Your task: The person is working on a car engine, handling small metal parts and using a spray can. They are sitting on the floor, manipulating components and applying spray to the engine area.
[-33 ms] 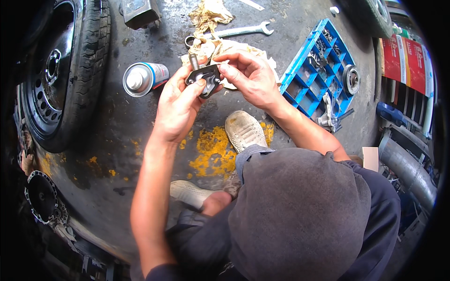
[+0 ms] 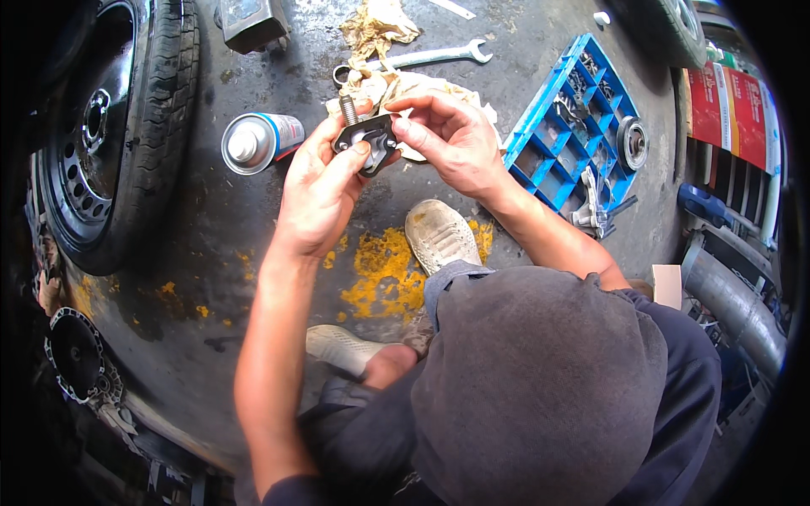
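In front of me my left hand [image 2: 316, 190] is closed on a small metal part with a black flange plate [image 2: 369, 143]. My left thumb presses on its near face, and the fingers behind are partly hidden. A ridged metal stud, threaded or coiled, sticks up from its left side. Close against the part's right edge is my right hand [image 2: 456, 143], its fingers curved and a gap showing between thumb and forefinger. Whether its thumb tip touches the plate I cannot tell. Beyond both hands lies a crumpled cream cloth [image 2: 443, 87] on the floor.
A spray can [image 2: 245, 146] stands left of my hands. A combination wrench [image 2: 430, 56] lies across the rags. At the right is a blue compartment tray [image 2: 537, 99] with small metal parts, a pulley [image 2: 632, 143] on its edge. A wheel [image 2: 173, 118] stands far left.
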`<move>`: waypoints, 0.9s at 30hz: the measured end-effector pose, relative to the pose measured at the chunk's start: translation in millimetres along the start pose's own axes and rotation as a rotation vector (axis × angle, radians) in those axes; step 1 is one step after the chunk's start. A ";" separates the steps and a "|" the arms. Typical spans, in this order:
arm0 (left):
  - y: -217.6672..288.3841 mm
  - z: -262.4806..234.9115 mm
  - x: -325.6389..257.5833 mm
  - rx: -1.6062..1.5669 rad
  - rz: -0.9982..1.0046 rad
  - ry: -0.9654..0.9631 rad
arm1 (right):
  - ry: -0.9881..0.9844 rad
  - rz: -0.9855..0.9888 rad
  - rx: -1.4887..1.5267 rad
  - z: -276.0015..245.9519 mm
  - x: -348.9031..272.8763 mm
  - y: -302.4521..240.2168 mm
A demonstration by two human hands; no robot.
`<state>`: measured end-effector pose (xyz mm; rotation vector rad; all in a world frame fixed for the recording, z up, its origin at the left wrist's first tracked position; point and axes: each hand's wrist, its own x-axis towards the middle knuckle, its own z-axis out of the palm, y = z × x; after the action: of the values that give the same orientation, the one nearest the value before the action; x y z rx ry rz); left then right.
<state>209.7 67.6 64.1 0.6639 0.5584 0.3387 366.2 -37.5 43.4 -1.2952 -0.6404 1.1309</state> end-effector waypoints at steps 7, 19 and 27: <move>33.2 19.9 -9.7 -0.029 -0.031 -0.039 | 0.039 -0.092 0.039 5.8 6.1 -28.2; 195.5 56.9 -143.0 0.332 0.192 0.448 | -0.389 -0.805 -0.501 150.1 55.2 -161.1; 250.2 14.5 -217.0 1.156 0.950 0.866 | -0.752 -0.409 -0.220 301.9 68.5 -204.3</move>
<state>14.3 145.5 320.4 1.9439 1.2674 1.2672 182.1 170.3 289.4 -0.8234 -1.5442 1.2081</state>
